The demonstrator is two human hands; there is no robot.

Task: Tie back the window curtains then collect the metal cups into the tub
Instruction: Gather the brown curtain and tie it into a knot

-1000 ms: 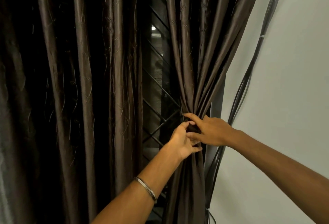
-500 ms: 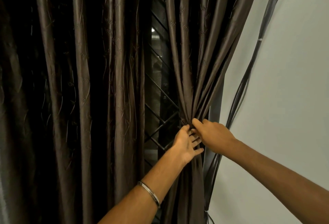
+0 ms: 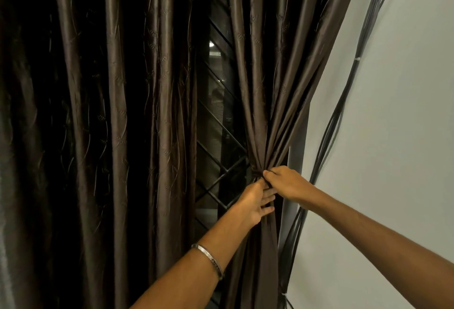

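The right brown curtain (image 3: 275, 67) is gathered into a tight waist near the wall, with a dark tie band (image 3: 256, 173) round it. My right hand (image 3: 287, 182) pinches the band and fabric at that waist, fingers curled. My left hand (image 3: 255, 204), a metal bangle on its wrist, lies against the bunch just below, fingers fairly straight and pressed to the cloth. The left brown curtain (image 3: 118, 136) hangs loose in long folds. No metal cups and no tub are in view.
Between the two curtains a dark window with a diamond metal grille (image 3: 218, 151) shows. A bundle of black cables (image 3: 344, 102) runs down the pale wall (image 3: 393, 136) right beside the gathered curtain.
Both hands have shifted slightly lower and to the right on the gathered curtain. My right hand has gone from reaching across the bunch to pinching at its waist.
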